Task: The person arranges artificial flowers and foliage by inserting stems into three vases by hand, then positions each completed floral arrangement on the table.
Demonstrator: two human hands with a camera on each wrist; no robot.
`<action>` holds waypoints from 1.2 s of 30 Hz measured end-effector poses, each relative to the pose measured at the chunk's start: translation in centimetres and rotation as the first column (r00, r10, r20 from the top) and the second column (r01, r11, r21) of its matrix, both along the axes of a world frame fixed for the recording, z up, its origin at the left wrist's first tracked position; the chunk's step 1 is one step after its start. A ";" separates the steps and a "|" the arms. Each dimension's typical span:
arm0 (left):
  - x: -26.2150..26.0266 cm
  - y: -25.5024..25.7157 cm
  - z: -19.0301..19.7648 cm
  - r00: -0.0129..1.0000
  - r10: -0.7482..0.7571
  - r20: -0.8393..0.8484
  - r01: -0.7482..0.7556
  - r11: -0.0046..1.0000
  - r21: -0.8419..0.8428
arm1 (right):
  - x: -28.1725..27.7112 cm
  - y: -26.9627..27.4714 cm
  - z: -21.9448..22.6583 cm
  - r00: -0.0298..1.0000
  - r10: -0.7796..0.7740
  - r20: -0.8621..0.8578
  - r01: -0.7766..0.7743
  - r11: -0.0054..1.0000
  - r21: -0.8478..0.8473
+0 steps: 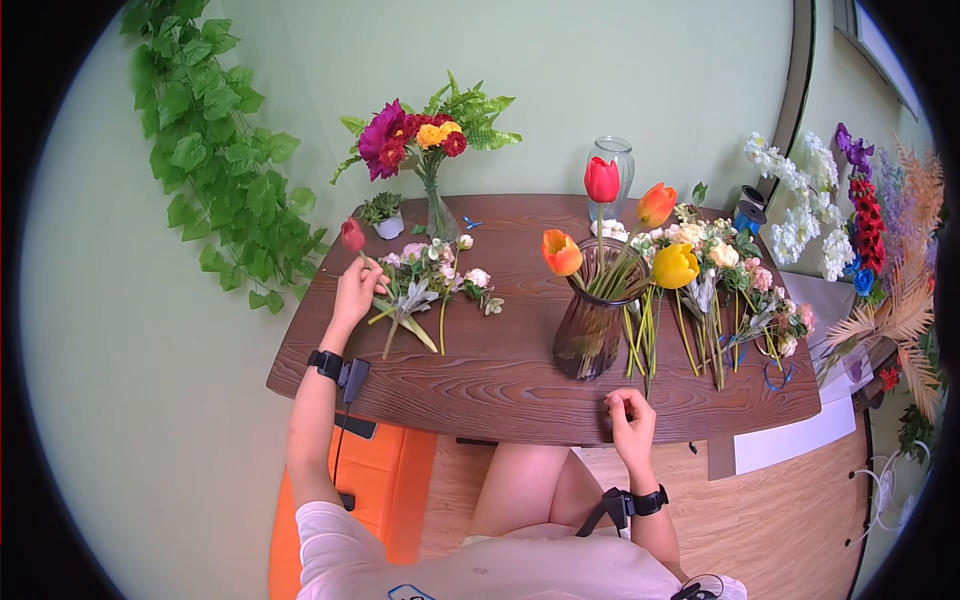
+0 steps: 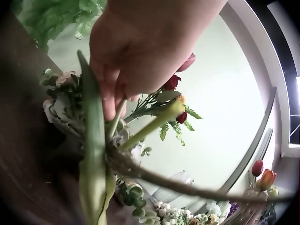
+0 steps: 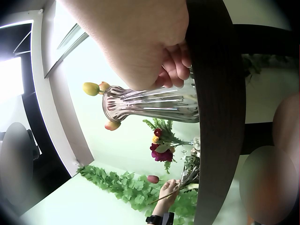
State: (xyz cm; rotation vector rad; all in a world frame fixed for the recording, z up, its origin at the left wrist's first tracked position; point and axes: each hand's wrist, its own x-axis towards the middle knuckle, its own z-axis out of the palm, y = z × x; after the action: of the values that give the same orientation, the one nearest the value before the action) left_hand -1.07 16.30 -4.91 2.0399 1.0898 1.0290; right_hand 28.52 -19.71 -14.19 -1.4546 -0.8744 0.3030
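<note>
In the head view my left hand pinches the stem of a dusky red tulip, its bloom standing above the fingers. Below that hand, a bunch of pale pink flowers with silvery leaves lies on the left of the table. The left wrist view shows a long green leaf beside the pinching fingers. My right hand rests at the table's front edge, fingers loosely curled with nothing in them. Just beyond it stands a brown ribbed glass vase holding red, orange and yellow tulips.
At the back are a clear vase with purple and red flowers, a small potted plant and another clear glass vase. Loose flowers cover the table's right side, near ribbon spools. Ivy hangs on the left.
</note>
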 end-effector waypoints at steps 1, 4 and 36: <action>0.2 -0.6 0.6 1.000 0.000 0.000 0.000 1.000 -0.001 | 0.0 0.0 0.0 1.000 -0.002 0.002 0.002 1.000 0.001; 0.1 -0.9 1.1 1.000 0.019 -0.003 -0.019 0.996 0.091 | 0.0 0.0 -0.2 1.000 -0.001 -0.001 0.001 1.000 -0.008; 1.5 -4.3 -0.4 0.983 -0.128 0.130 0.158 0.955 -0.251 | -12.9 18.6 7.0 0.809 0.373 0.454 -0.486 0.860 0.158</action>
State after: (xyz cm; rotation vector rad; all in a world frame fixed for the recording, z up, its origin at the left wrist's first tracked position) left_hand 0.47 12.05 -5.31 1.7997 0.9495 0.8664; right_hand 15.58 -1.08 -7.16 -1.0613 -1.5430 0.2066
